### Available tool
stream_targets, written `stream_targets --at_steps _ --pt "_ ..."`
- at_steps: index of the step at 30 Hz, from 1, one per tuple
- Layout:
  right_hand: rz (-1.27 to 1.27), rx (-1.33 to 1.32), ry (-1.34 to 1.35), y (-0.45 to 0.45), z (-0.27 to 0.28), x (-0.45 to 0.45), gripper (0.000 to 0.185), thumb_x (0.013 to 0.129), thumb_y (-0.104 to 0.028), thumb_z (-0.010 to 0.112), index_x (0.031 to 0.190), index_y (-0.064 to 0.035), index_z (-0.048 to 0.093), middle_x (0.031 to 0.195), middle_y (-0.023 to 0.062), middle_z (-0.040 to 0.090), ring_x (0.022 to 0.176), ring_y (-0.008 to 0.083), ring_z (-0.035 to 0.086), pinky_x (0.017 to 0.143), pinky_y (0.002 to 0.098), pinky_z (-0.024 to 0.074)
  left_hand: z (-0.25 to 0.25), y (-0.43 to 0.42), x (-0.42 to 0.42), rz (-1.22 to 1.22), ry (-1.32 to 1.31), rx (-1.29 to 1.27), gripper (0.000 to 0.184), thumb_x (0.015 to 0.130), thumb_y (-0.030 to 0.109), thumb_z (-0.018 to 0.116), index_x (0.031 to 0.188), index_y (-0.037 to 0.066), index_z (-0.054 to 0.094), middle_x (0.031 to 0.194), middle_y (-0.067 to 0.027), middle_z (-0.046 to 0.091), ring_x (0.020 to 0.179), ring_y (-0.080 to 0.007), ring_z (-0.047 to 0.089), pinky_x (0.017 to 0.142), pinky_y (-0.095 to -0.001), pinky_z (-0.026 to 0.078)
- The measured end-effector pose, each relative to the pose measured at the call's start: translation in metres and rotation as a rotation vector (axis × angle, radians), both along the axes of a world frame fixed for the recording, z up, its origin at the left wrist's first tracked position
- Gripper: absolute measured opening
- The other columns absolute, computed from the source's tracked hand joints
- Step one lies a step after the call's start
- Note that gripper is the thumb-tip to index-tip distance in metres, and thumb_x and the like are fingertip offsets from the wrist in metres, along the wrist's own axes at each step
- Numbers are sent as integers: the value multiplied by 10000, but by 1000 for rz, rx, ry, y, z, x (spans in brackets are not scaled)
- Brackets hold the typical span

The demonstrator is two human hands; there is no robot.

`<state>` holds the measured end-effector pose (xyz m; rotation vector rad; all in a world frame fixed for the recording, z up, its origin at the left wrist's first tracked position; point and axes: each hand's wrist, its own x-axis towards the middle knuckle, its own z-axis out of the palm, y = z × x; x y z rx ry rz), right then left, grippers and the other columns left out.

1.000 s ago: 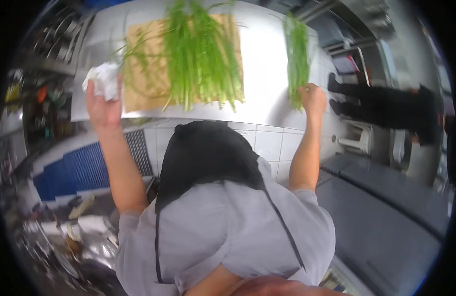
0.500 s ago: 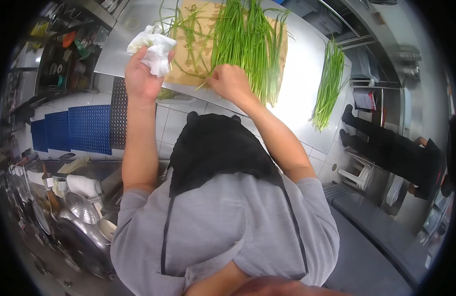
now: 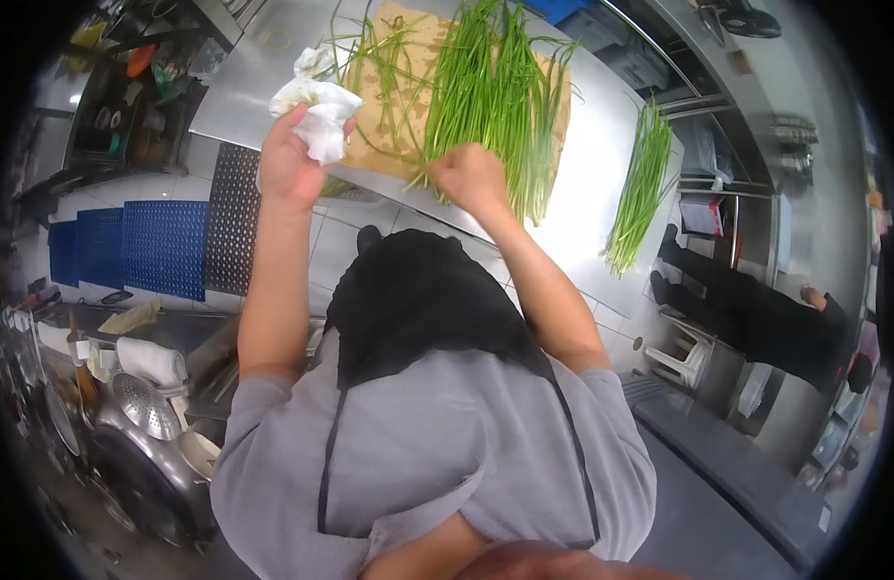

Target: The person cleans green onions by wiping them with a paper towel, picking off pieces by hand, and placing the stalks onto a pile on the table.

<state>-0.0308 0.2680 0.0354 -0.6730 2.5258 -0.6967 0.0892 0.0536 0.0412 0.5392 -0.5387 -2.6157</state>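
My left hand (image 3: pixel 292 172) is closed round a crumpled white paper towel (image 3: pixel 321 114) with faint stains, held up over the table's near edge. At the lower left of a thick pile of long green chives (image 3: pixel 490 97), my right hand (image 3: pixel 471 181) has its fingers curled into a pinch. A thin green chive stalk (image 3: pixel 420 182) shows at its fingertips, while the rest of the grip is hidden. The pile lies on a stained brown paper sheet (image 3: pixel 374 145), with loose stalks (image 3: pixel 394 77) scattered to its left. A separate chive bunch (image 3: pixel 640 188) lies farther right.
The metal table (image 3: pixel 597 145) runs across in front of me. Another crumpled white piece (image 3: pixel 314 64) lies behind the towel. Blue mats (image 3: pixel 165 246) cover floor at left, near pans and a skimmer (image 3: pixel 145 406). A person in dark clothes (image 3: pixel 756 309) stands at right.
The view has tilted slightly. My right hand has shifted a little rightward and toward me, with its fingers still pinched. My left hand keeps hold of the paper towel.
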Motion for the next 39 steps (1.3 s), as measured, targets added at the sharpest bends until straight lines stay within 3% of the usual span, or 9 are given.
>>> stream_targets --at_steps 5,8,11,14,15,19,26,29,39 --pt "21 89 51 -16 -23 4 348 720 -307 701 760 39 697 746 269 661 738 421 659 709 457 533 18 17 -20 -21 -22 -64 422 974 173 455 1355 -1 409 1325 -172 522 1228 -347 513 1043 -524 427" --pt "-125 -34 -75 0 0 8 327 737 -316 735 670 1 686 662 182 671 616 280 667 604 370 532 16 13 -19 -22 -21 -76 418 974 165 448 1355 -1 405 1330 -170 517 1234 -344 508 1036 -529 431" --pt "-326 -290 -462 22 20 5 240 787 -225 740 738 -5 658 632 95 646 533 163 609 489 284 483 4 3 -15 -40 -43 -55 412 974 155 443 1353 -1 403 1337 -165 510 1243 -341 501 1033 -536 432" --pt "-449 -624 -660 46 22 -4 165 806 -151 729 836 -16 639 651 56 633 518 93 569 432 247 440 7 7 -17 -8 -84 -31 408 975 152 444 1354 7 402 1343 -157 505 1248 -339 496 1044 -541 422" --pt "-512 -641 -712 51 25 -6 189 838 -136 712 946 -10 622 667 31 615 506 108 544 427 251 424 10 9 -18 -12 -83 -36 409 975 152 444 1356 9 401 1343 -157 505 1247 -339 496 1048 -540 418" --pt "-621 -817 -1069 82 38 -14 142 877 -103 679 962 -7 618 690 34 608 518 114 528 438 244 404 15 16 -26 -33 -60 -36 414 974 151 447 1364 21 394 1343 -152 507 1248 -338 496 1062 -538 405" --pt "-433 -947 -870 128 111 4 132 867 -87 672 933 25 654 704 74 623 521 130 537 432 246 401 16 22 -36 -99 -45 -62 423 973 156 454 1370 27 387 1353 -157 500 1256 -340 490 1061 -533 405" --pt "-412 -996 -736 133 125 9 133 867 -76 667 937 37 651 705 82 632 524 125 541 439 242 403 19 30 -42 -122 -27 -66 431 954 154 460 1342 -23 396 1303 -181 535 1189 -356 543 1002 -515 464" --pt "-248 -1026 -550 92 127 9 89 858 -36 680 929 8 647 744 45 653 588 77 567 499 217 436 18 75 -57 -344 146 -27 477 870 132 494 1326 8 433 1238 -157 579 1149 -347 571 975 -503 489"
